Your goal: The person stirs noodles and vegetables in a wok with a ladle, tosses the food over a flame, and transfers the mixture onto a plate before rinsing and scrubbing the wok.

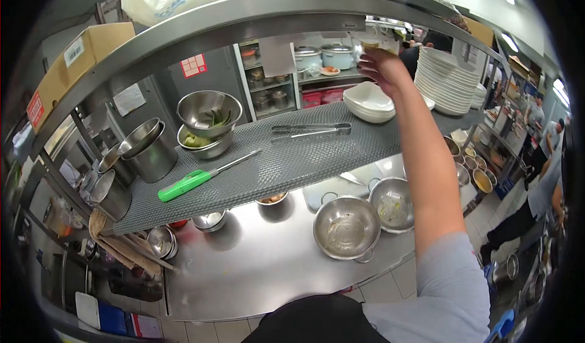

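My right hand (382, 69) is raised at the end of my stretched arm, above the rubber-matted shelf. Its fingers point left and look loosely spread, with a small yellowish patch at their upper edge that I cannot make out. Just below the hand stands a stack of white square bowls (369, 102), partly covered by my forearm. To the right rises a tall pile of white plates (448, 81). Metal tongs (312, 130) lie on the mat to the left of the bowls. My left hand is out of the picture.
A green-handled lighter (186, 185) lies on the shelf near steel bowls (209, 113) holding green vegetables. Steel pots (152, 160) stand at the left. Two-handled pans (347, 228) rest on the counter (244, 270) below. Several people work in the aisle at right.
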### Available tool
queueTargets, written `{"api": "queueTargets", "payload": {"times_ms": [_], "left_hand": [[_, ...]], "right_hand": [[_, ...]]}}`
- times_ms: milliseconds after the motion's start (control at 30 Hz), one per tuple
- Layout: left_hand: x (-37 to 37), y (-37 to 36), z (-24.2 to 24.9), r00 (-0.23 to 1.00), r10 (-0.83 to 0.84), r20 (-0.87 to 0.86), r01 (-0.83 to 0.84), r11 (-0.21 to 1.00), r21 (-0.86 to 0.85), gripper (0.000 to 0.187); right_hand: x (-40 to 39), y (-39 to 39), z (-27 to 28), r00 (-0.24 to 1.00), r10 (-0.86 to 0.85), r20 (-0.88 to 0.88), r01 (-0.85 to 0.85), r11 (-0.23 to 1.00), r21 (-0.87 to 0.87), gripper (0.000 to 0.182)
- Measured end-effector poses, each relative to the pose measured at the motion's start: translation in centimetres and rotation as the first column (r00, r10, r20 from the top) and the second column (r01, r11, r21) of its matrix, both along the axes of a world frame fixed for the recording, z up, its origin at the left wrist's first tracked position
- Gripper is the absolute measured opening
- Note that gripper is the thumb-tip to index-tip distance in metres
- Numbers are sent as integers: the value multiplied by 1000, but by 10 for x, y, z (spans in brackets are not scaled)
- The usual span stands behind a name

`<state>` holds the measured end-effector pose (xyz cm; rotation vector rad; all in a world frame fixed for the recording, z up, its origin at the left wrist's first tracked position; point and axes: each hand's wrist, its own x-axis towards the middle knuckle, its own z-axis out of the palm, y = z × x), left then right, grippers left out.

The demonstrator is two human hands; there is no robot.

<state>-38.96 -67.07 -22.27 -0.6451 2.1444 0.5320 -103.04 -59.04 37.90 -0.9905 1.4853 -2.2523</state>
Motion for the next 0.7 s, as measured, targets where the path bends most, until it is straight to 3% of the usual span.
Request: {"api": "queueTargets", "payload": {"times_ms": [100, 167, 233, 300, 700], "left_hand": [[-13, 28, 2, 997, 80, 8, -80, 997, -9, 36], [-12, 44, -1, 991, 134, 16, -133, 991, -18, 36], [-10, 64, -5, 982, 186, 21, -186, 982, -21, 36], [-13, 87, -12, 971, 239, 17, -239, 971, -17, 36], [6, 152, -18, 924, 379, 47, -378, 925, -39, 36]], "right_hand": [[-45, -62, 14, 987, 60, 147, -53, 997, -50, 25], [-59, -88, 19, 947, 171, 272, -124, 975, -182, 20], [-75, -101, 19, 925, 265, 272, -214, 955, -204, 14], [-82, -109, 17, 959, 239, 150, -218, 965, -145, 12], [-83, -107, 6, 945, 302, 126, -293, 953, -80, 10]]}}
